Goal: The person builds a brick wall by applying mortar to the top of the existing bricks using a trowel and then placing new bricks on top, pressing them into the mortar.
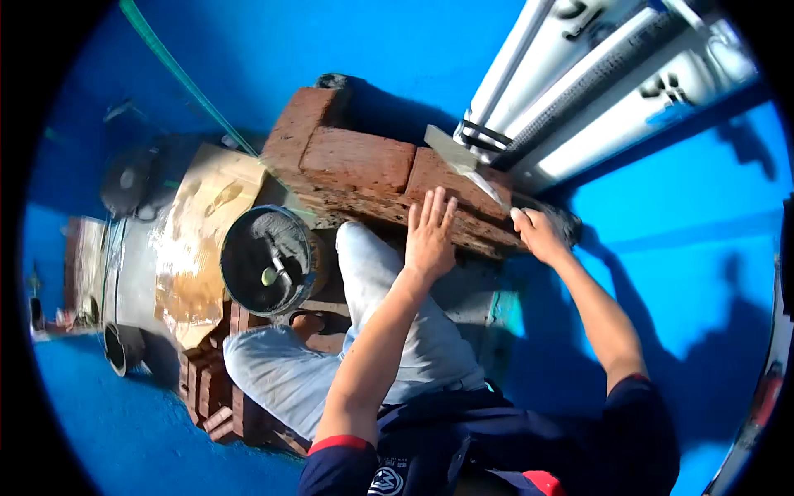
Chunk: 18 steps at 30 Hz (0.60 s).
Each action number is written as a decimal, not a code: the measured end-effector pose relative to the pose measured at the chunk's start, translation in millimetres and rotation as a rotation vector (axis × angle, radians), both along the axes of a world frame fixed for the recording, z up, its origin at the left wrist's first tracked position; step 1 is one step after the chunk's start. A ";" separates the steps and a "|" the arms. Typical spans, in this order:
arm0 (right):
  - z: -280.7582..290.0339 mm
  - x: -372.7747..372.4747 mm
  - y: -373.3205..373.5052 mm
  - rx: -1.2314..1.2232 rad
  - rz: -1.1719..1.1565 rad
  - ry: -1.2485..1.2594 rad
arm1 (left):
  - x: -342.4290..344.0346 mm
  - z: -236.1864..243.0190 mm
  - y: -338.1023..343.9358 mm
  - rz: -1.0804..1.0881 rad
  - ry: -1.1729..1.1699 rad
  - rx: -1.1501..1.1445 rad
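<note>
Rough, matt reddish-brown rectangular bricks (356, 159) sit mid-frame before me; the flat-bladed silvery trowel (451, 150) looks like smooth metal. Left of centre, grainy grey mortar (279, 227); further left, a glossy tan sheet (198, 240).

Blue floor and grey strip, loaded around a mortar bucket

A blue floor (389, 37) spreads wide, with a grey strip (467, 289) showing to the right of the round, dark mortar bucket (231, 285); what lies directly under the bucket is hidden. Beyond the bucket and to its right runs a low brick row (357, 159). Just left of it lies a yellowish-brown sheet (194, 248), glossy in places. Nearer the wearer than the bucket, on its left, sits a stack of reddish bricks (217, 393). Farther left of the bucket, a dark open-mouthed container (124, 349) lies tipped. Well beyond it, to the right, are long white objects (571, 124).
</note>
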State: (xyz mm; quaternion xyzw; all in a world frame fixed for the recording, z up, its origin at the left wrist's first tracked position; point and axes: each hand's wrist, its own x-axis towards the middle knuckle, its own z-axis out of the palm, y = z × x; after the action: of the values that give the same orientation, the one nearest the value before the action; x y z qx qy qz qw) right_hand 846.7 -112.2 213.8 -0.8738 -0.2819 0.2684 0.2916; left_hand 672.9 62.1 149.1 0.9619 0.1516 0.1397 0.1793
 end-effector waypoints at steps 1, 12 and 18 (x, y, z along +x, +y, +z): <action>-3.3 -6.0 -1.5 0.135 -0.027 0.175 | -6.0 5.2 4.7 0.014 -0.074 -0.084; 4.0 -126.6 50.0 0.157 -0.200 0.836 | -424.4 56.5 47.7 1.074 -0.608 -0.450; -3.8 -195.1 86.7 0.262 0.150 1.107 | -635.3 -86.8 -57.8 2.022 -1.076 -0.940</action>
State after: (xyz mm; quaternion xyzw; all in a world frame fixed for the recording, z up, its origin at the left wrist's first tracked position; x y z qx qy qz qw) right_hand 651.6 -25.5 210.0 -0.5372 -0.1793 0.6686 0.4819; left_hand 37.6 4.3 62.3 0.0753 0.7684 0.5248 0.3584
